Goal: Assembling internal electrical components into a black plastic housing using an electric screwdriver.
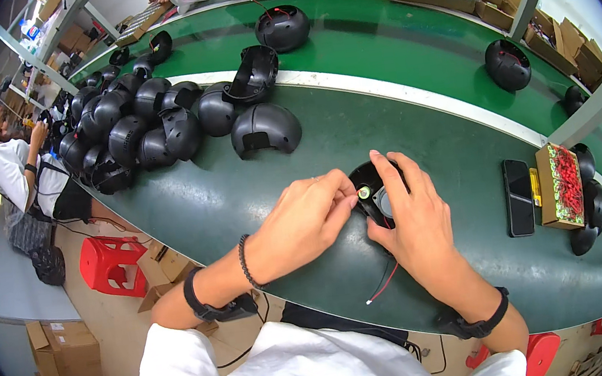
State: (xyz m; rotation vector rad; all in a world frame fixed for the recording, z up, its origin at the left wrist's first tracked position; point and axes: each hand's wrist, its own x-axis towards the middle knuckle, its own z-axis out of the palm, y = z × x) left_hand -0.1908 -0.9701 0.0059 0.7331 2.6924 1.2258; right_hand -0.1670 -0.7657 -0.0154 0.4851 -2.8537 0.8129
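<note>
On the green bench in front of me lies a round black plastic shell [365, 174], its hollow side up. My right hand [422, 229] is closed around its right side, thumb at the near edge and fingers over the far rim. Inside, a grey disc-like part [385, 205] shows partly between the fingers. My left hand [303, 216] pinches a small green-ended cylinder [365, 193] by its left edge, at the shell's opening. A thin red wire [386, 285] with a white plug trails from the shell towards me.
Many black shells [127, 140] are heaped at the left. A phone [519, 197] and a box of green-ended cylinders with red wires [561, 186] lie right. Behind runs a green belt [374, 47] carrying several shells. A person [7, 152] sits far left near a red stool [111, 265].
</note>
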